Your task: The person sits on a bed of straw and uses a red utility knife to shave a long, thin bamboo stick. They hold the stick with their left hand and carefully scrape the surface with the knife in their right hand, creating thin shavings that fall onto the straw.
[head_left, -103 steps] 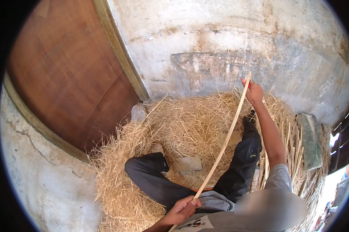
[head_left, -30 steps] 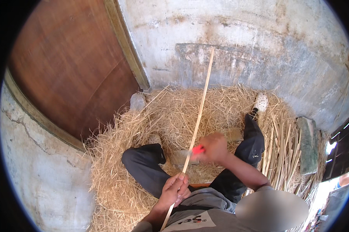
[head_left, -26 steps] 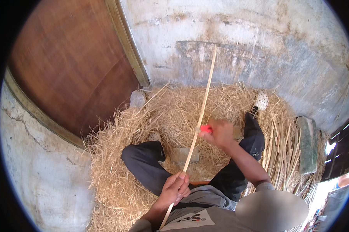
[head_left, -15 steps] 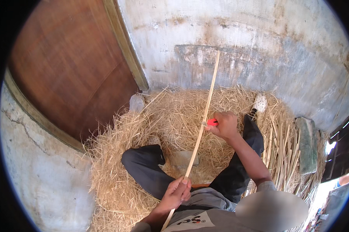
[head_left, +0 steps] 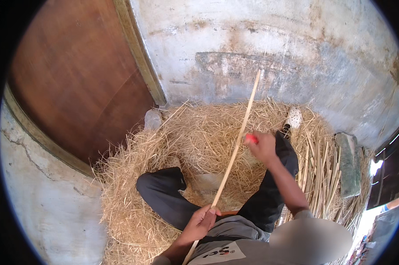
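Observation:
A long, thin pale strip [head_left: 226,176], which looks like split bamboo, slants from my lap up toward the wall. My left hand [head_left: 200,224] is closed round its lower part near my waist, thumb on top. My right hand [head_left: 264,147] grips a red-handled knife [head_left: 251,138] just right of the strip's middle. The knife's blade is blurred and hard to make out. Whether it touches the strip I cannot tell. The strip's lower end passes under my left forearm beside my grey shirt.
Straw-like shavings [head_left: 199,128] cover the floor around my legs. A bundle of long strips [head_left: 316,172] lies on the right, beside a greenish block [head_left: 349,165]. A stained wall [head_left: 234,35] rises ahead, with a brown door [head_left: 80,75] on the left. A pale block [head_left: 208,181] lies between my legs.
My right hand and the knife have moved a little to the right and down, away from the strip. The strip's far end has swung right and dropped slightly. My left hand keeps its grip.

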Available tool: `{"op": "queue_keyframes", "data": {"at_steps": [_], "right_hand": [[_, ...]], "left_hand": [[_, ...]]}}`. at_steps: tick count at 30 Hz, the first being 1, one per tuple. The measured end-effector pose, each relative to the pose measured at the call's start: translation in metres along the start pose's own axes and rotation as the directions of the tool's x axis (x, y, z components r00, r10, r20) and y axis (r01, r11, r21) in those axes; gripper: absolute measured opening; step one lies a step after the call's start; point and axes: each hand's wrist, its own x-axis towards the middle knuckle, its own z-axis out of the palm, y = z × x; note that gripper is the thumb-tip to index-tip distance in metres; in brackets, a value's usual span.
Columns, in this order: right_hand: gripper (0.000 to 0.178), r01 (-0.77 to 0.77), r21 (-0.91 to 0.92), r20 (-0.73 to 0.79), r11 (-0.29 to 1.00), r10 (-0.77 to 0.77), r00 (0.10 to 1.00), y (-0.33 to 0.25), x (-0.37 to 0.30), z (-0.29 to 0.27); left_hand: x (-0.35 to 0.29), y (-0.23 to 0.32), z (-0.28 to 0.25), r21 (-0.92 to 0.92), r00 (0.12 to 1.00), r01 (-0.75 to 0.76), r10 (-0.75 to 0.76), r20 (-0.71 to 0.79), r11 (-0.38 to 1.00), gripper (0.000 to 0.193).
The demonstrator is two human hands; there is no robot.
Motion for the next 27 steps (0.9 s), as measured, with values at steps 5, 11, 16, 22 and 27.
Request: {"op": "queue_keyframes", "data": {"at_steps": [5,11,16,22,27], "right_hand": [[0.042,-0.207,0.514,0.058,0.832,0.207,0.977,-0.015,-0.012,0.024],[0.031,-0.475,0.879,0.431,0.041,0.357,0.829,-0.015,0.002,0.025],[0.032,-0.346,0.587,0.126,0.732,0.34,0.932,-0.01,0.0,0.04],[0.054,0.199,0.141,0.14,0.97,-0.219,0.966,-0.067,-0.072,0.029],[0.062,0.163,0.039,0.064,0.986,-0.165,0.984,-0.061,-0.062,0.03]], "left_hand": [[0.009,0.004,-0.004,0.391,0.996,-0.089,0.091,0.015,0.916,0.03],[0.054,0.0,-0.026,0.187,0.998,-0.039,0.029,0.057,0.982,0.029],[0.06,0.002,-0.024,0.123,0.994,-0.107,0.11,-0.021,0.987,0.032],[0.059,-0.004,-0.02,0.203,0.964,-0.187,0.219,-0.149,0.961,0.033],[0.037,0.006,0.004,0.244,0.953,-0.171,0.223,-0.206,0.955,0.031]]}}
